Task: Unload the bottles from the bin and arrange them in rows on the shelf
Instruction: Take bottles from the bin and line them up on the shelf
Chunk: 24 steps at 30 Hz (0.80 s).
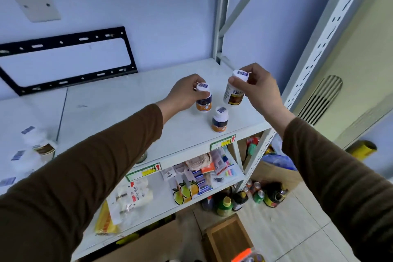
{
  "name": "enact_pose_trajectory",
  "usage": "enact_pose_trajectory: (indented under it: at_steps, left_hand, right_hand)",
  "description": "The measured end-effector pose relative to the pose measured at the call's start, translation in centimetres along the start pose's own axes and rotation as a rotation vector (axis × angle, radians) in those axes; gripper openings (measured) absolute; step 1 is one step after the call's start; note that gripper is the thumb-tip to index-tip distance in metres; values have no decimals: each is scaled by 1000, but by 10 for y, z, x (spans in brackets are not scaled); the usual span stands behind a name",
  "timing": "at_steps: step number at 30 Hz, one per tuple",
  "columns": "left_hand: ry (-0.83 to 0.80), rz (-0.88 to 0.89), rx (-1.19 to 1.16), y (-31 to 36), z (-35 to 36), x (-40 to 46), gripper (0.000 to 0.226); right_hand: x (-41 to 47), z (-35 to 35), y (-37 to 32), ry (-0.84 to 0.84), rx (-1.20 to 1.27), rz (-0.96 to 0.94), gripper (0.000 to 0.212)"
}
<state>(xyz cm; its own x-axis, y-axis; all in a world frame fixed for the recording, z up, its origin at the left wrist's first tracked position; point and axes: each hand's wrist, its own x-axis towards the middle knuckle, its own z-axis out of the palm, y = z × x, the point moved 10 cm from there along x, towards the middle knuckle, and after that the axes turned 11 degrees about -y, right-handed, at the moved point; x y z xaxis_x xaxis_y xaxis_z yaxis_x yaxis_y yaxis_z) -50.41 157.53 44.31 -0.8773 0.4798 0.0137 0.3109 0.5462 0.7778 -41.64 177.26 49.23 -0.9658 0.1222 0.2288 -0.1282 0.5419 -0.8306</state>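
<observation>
Where bottles [219, 119] stand, white shelf [127, 117].

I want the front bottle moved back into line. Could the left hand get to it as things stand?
Probably not yet: the left hand grips another bottle. The front bottle stands free beside it.

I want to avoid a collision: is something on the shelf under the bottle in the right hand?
Nothing visible. The right hand holds the brown-label bottle tilted over bare shelf; the two orange-label bottles stand beside it.
</observation>
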Motion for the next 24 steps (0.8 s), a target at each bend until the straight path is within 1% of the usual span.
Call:
enact_pose_trajectory:
  at_steps: [10, 19, 21, 24]
  left_hand:
    - [-89, -94, 40, -34, 41, 44, 34]
    - [-86, -98, 40, -41, 50, 46, 33]
    - [-104, -101, 46, -42, 49, 44, 36]
    - [-135, -105, 55, -41, 42, 38, 49]
  right_hand:
    - [36, 4, 34, -33, 3, 48, 32]
    - [51, 22, 35, -76, 23, 33, 29]
    - [53, 26, 33, -82, 31, 29, 29]
    - [56, 31, 26, -90, 39, 16, 29]
